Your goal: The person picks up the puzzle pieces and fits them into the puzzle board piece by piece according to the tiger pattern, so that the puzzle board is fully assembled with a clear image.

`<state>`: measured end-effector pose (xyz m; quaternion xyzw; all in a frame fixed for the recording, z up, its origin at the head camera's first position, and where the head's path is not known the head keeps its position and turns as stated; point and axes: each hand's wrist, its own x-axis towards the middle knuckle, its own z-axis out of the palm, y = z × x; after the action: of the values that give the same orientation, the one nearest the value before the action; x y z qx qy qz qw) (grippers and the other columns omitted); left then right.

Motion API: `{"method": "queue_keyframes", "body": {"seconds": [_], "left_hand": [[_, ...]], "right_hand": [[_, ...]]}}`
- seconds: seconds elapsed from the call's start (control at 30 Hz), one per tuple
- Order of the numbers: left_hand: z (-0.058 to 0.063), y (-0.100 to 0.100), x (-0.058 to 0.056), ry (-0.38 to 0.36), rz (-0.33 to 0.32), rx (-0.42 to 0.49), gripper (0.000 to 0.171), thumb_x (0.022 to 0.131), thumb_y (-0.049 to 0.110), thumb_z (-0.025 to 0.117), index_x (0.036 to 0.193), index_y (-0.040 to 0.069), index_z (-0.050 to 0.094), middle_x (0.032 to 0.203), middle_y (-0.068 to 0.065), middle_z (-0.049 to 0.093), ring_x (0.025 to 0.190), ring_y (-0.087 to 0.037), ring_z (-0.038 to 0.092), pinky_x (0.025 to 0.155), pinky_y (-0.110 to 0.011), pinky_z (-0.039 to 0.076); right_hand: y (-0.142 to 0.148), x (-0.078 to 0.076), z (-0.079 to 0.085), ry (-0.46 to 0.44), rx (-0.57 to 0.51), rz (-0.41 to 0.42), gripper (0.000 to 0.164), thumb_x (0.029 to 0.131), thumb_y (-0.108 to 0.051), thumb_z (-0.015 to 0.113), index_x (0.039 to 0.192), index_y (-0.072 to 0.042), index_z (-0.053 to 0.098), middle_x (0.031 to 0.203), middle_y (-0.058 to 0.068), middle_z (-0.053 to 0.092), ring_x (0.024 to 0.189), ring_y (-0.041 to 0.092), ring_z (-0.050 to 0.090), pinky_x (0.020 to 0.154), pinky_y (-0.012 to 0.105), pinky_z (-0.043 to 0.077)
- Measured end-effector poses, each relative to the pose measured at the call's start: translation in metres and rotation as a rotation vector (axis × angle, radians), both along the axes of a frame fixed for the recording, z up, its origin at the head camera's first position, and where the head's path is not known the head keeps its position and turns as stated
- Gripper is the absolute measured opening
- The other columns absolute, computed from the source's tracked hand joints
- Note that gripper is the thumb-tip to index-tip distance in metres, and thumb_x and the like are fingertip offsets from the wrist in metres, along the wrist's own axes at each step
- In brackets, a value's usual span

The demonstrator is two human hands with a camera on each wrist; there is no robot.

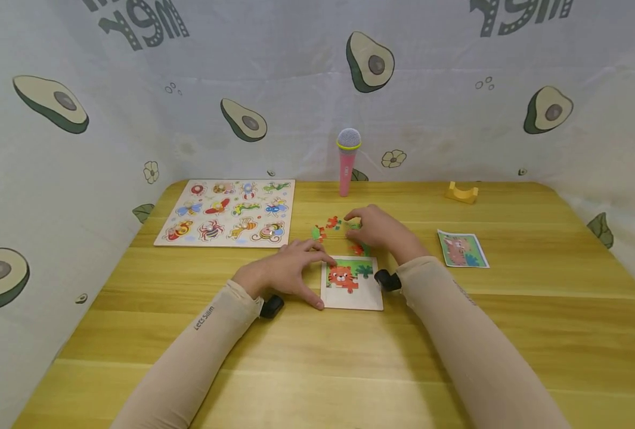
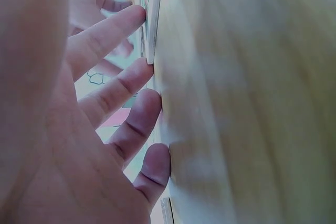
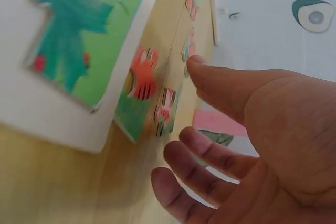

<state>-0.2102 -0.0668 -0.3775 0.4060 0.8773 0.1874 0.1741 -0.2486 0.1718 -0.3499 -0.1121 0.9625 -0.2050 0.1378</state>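
A white puzzle board point(image 1: 364, 300) lies on the table, partly filled with pieces of an orange tiger point(image 1: 341, 276) and green scenery. My left hand point(image 1: 291, 269) spans its left side, with spread fingers; in the left wrist view, the fingertips point(image 2: 144, 108) touch the tabletop and the board's edge. Beyond the board are several loose puzzle pieces point(image 1: 319, 233), orange and green. Above them is my right hand point(image 1: 378, 229), its fingers parted and holding nothing. In the right wrist view, the thumb point(image 3: 220, 82) appears near one piece, though contact is hard to judge.
A wooden insect puzzle point(image 1: 223, 215) lies at the back left. The pink toy microphone point(image 1: 346, 170) stands at the table's far edge. To the right are a picture card point(image 1: 462, 250) and a yellow curved block point(image 1: 461, 193). A patterned cloth hangs behind.
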Motion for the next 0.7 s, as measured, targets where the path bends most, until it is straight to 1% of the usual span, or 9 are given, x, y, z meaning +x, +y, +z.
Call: {"method": "queue_keyframes", "body": {"seconds": [0.1, 0.23, 0.37, 0.5, 0.7], "left_hand": [[0.0, -0.001, 0.0, 0.005, -0.002, 0.001, 0.08, 0.071, 0.061, 0.085, 0.14, 0.034, 0.056, 0.145, 0.003, 0.04, 0.132, -0.024, 0.032, 0.11, -0.048, 0.026], [0.0, -0.001, -0.001, 0.016, -0.006, 0.0, 0.08, 0.071, 0.061, 0.085, 0.141, 0.034, 0.056, 0.146, 0.003, 0.039, 0.131, -0.024, 0.033, 0.11, -0.047, 0.026], [0.001, 0.0, -0.001, 0.024, -0.01, -0.009, 0.081, 0.071, 0.063, 0.084, 0.141, 0.034, 0.055, 0.148, 0.002, 0.038, 0.133, -0.024, 0.032, 0.111, -0.049, 0.026], [0.001, 0.001, -0.001, 0.029, -0.014, -0.017, 0.081, 0.071, 0.063, 0.084, 0.142, 0.034, 0.055, 0.149, 0.001, 0.038, 0.136, -0.025, 0.03, 0.112, -0.05, 0.027], [0.0, -0.001, -0.001, 0.015, -0.011, -0.004, 0.081, 0.071, 0.063, 0.084, 0.142, 0.034, 0.055, 0.151, 0.0, 0.037, 0.138, -0.026, 0.029, 0.112, -0.051, 0.026]], "right_hand": [[-0.007, -0.008, 0.001, 0.017, 0.021, 0.005, 0.044, 0.098, -0.025, 0.066, 0.139, -0.008, 0.06, 0.137, 0.02, 0.055, 0.12, 0.036, 0.051, 0.105, 0.053, 0.04], [-0.016, -0.014, 0.002, 0.013, 0.032, -0.017, 0.048, 0.097, -0.029, 0.068, 0.14, -0.01, 0.06, 0.144, 0.019, 0.05, 0.134, 0.039, 0.041, 0.11, 0.057, 0.032], [-0.023, -0.017, 0.004, -0.002, 0.036, -0.038, 0.051, 0.096, -0.031, 0.07, 0.14, -0.009, 0.059, 0.146, 0.019, 0.048, 0.135, 0.039, 0.04, 0.11, 0.056, 0.033], [-0.027, -0.02, 0.003, -0.001, 0.043, -0.048, 0.049, 0.096, -0.03, 0.071, 0.137, -0.004, 0.061, 0.144, 0.019, 0.051, 0.135, 0.038, 0.042, 0.109, 0.052, 0.035], [-0.027, -0.024, -0.002, -0.001, 0.025, -0.049, 0.045, 0.097, -0.026, 0.07, 0.133, -0.001, 0.063, 0.133, 0.018, 0.059, 0.123, 0.034, 0.052, 0.105, 0.049, 0.041]]}}
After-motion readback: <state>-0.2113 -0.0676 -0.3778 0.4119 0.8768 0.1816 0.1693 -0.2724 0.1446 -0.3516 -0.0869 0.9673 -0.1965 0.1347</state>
